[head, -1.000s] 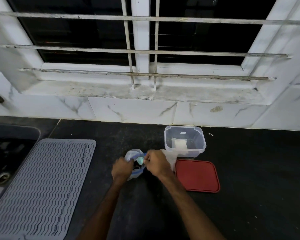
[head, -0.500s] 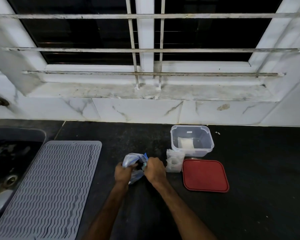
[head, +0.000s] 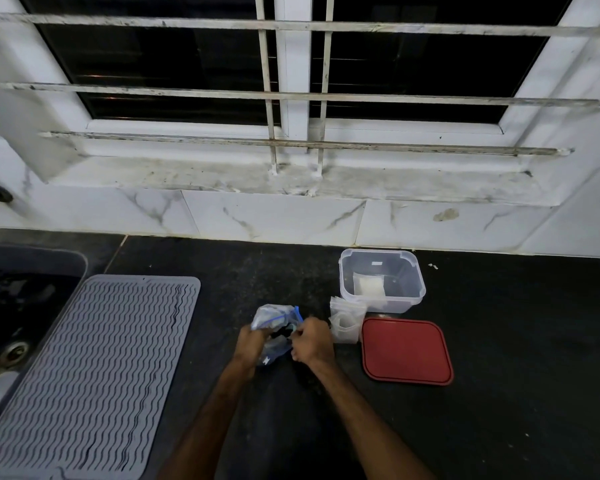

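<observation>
No lettering, number or brand is coming through legibly anywhere in the view. A small white sticker (head: 377, 263) is sitting on the far inner wall of the clear container (head: 417, 285) — whatever is printed on it is showing far too small to read. Low on the crumpled zip bag (head: 274, 315), a tiny white mark (head: 266, 361) is catching the light — possibly a printed logo or size stamp, but it is blurring into a shapeless blot, and no letter is standing out from it.

Both forearms (head: 219, 403) rise from 6 o'clock, converging. Left grip (head: 252, 344) and right grip (head: 312, 342) sit side by side, fingers curled and pinching.
</observation>
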Motion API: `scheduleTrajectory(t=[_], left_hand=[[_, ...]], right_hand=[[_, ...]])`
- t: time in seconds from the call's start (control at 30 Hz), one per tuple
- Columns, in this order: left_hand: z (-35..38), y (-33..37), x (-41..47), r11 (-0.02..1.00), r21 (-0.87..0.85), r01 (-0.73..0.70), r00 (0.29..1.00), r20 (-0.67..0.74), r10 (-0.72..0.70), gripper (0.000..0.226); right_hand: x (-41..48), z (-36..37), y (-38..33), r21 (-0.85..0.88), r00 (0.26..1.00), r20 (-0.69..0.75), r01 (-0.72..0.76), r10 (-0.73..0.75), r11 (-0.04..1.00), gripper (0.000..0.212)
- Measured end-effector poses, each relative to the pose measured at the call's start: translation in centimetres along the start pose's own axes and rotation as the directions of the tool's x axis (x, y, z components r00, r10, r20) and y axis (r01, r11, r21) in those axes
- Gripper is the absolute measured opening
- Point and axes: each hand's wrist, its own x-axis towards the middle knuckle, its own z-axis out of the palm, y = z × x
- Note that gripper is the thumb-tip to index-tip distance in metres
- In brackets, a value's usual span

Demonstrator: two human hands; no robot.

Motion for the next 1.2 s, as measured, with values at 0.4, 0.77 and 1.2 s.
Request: scheduleTrajectory(t=[0.4, 0.77, 1.2], left_hand=[[0.6, -0.5, 1.0, 0.988, 0.018, -0.150, 0.969, -0.197, 0.151, 0.016], [0.2, -0.7, 0.8, 0.977, -0.037, -0.210, 0.965, -0.170, 0.201, 0.014], [-0.3, -0.9, 2.5, 0.990, -0.011, -0.144, 0.967, -0.216, 0.138, 0.030]], right_hand=[[-1.4, -1.7, -1.6, -0.062, 0.997, 0.072, 0.028, -0.024, 0.998, 0.013], [-1.3, -2.1, -0.3, 0.244, 0.982, 0.171, -0.122, 0.082, 0.962, 0.027], [-1.4, -3.2, -1.3, 0.440, 0.963, 0.247, -0.213, 0.111, 0.872, 0.025]])
